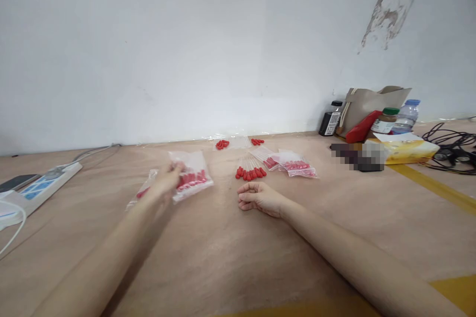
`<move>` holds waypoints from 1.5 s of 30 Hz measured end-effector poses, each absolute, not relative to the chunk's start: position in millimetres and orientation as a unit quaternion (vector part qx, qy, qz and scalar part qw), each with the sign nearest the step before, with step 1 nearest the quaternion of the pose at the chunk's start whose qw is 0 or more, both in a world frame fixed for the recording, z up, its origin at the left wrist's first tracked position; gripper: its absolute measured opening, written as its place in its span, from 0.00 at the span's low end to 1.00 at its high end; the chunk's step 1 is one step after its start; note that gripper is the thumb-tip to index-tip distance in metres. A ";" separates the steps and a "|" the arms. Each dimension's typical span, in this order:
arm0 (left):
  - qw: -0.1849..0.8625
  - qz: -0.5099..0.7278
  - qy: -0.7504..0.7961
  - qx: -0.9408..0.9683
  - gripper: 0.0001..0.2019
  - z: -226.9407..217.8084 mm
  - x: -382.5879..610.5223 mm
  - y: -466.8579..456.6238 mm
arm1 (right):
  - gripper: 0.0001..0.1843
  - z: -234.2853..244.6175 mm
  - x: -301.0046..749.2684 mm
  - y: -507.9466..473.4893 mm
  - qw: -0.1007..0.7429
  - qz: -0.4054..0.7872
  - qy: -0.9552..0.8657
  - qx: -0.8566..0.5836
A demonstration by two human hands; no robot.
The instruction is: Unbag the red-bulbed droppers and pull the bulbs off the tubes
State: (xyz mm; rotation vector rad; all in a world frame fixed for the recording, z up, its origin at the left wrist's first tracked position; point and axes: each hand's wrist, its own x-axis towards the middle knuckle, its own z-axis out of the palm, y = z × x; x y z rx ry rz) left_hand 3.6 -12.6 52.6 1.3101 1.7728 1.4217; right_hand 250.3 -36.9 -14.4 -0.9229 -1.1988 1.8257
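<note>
My left hand (pixel 168 179) is closed on a clear plastic bag (pixel 192 177) filled with red-bulbed droppers, lifting it just off the table; the hand is slightly smeared by motion. Another clear bag (pixel 143 189) lies under and left of it. My right hand (pixel 258 198) rests on the table with its fingers curled loosely inward, holding nothing. Just beyond it lies a loose row of red-bulbed droppers (pixel 250 172). Two more filled bags (pixel 297 164) lie to the right of that row.
Small groups of droppers (pixel 222 144) lie near the white wall. At the left are a power strip (pixel 48 184) and a phone. At the right stand a beige bag (pixel 366 105), bottles, a yellow tissue pack (pixel 407 149) and black cables (pixel 451 151).
</note>
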 end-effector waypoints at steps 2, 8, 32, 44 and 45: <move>0.324 0.508 0.636 0.482 0.07 25.0 25.9 -12.7 | 0.19 -13.1 249.6 -38.9 0.387 0.704 -0.462 -0.376; 0.420 0.494 0.602 0.466 0.10 -0.3 51.4 -27.1 | 0.28 -13.0 245.8 -42.8 0.387 0.661 -0.511 -0.392; 0.097 0.285 0.494 0.815 0.08 2.1 80.5 -66.4 | 0.06 -18.8 250.3 -41.9 0.371 0.033 -0.854 -0.363; 0.273 0.344 0.524 0.730 0.06 -11.7 67.3 -42.7 | 0.09 -20.6 261.5 -34.3 0.391 0.066 -0.849 -0.350; 0.275 0.343 0.529 0.726 0.06 -11.3 67.4 -42.3 | 0.10 -20.6 261.2 -34.1 0.391 0.065 -0.849 -0.349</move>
